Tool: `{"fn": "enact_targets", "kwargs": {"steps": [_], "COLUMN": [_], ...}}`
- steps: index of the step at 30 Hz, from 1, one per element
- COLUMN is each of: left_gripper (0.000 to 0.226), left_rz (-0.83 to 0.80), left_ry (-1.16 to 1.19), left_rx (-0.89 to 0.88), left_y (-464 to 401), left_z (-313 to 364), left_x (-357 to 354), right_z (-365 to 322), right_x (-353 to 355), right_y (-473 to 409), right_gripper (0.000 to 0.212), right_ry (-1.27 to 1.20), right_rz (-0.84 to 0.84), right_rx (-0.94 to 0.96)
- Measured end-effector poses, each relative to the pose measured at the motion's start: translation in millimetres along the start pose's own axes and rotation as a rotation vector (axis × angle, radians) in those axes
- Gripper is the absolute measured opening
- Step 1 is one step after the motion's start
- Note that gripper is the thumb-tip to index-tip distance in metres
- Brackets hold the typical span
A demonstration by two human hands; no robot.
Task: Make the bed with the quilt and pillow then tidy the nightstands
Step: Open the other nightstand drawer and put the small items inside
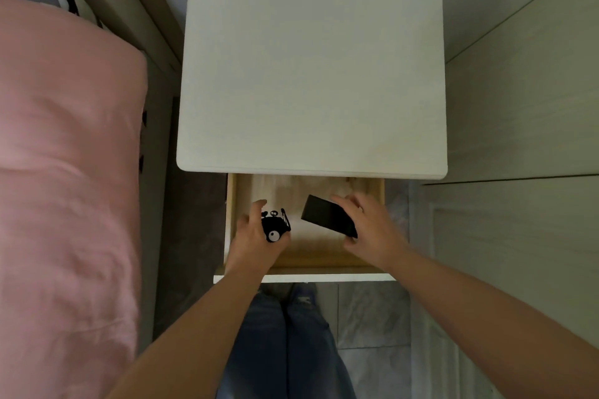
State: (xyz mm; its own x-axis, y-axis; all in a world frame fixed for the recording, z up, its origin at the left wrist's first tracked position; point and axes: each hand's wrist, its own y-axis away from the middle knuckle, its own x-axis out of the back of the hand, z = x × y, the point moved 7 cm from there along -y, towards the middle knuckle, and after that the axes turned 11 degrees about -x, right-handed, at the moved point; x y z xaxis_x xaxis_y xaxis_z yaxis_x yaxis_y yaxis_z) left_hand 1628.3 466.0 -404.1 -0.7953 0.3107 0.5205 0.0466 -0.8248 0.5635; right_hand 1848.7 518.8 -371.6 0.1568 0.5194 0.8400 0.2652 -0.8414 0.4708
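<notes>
We stand over the white nightstand [311, 74] with its drawer [304, 264] pulled open, and both hands are down inside it. Our left hand [256, 236] curls around a small black pouch [275, 227] with a white eye-like disc and cartoon marks on it; the fingers wrap its left side and underside. Our right hand [366, 227] pinches a flat black rectangular case [327, 215] by its near right end, thumb below and fingers over the top edge, so the case tilts up toward the left. We cannot tell whether either item touches the drawer floor yet.

The pouch looks soft and light, so a loose whole-hand grip should do, and it will likely slump where we drop it. The thin loops or cords on its top could snag on the drawer wall. The black case looks stiff, smooth and fairly slim. We judge it may be a phone or a hard box, so it could slip from an end pinch; holding it across its 2 long edges would be safer, and it wants laying down flat rather than dropping.

The drawer is pale wood with a white front; apart from these 2 items we see nothing else in the visible part. The pink quilt [64, 172] lies spread on the bed to the left.
</notes>
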Motion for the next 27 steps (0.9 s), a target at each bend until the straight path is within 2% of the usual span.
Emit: {"fn": "enact_targets", "kwargs": {"steps": [5, 11, 17, 21, 27], "left_gripper": [0.06, 0.062, 0.066, 0.068, 0.067], "left_rz": [-0.015, -0.076, -0.145, -0.147, -0.216], "left_ry": [-0.14, -0.427, -0.549, -0.61, -0.726], "left_rx": [0.012, -0.017, -0.002, 0.071, 0.024], "left_y": [-19.2, -29.8, -27.5, -26.8, -29.0], "left_z": [-17.3, -29.5, -39.4, -47.6, -51.6], "left_x": [-4.4, -22.1, -40.1, -40.8, -45.1], "right_z": [3.4, -5.4, -9.0, -6.2, -4.2], "right_x": [-35.3, -80.7, -111.9, -121.5, -126.4], "right_y": [-17.3, -25.1, -25.2, -26.7, -28.4], "right_gripper": [0.083, 0.077, 0.08, 0.081, 0.082], "right_ry": [0.064, 0.144, 0.118, 0.173, 0.225], "right_rz": [-0.044, -0.164, -0.236, -0.259, -0.257], "right_rx": [-0.058, 0.011, -0.014, -0.016, 0.017]}}
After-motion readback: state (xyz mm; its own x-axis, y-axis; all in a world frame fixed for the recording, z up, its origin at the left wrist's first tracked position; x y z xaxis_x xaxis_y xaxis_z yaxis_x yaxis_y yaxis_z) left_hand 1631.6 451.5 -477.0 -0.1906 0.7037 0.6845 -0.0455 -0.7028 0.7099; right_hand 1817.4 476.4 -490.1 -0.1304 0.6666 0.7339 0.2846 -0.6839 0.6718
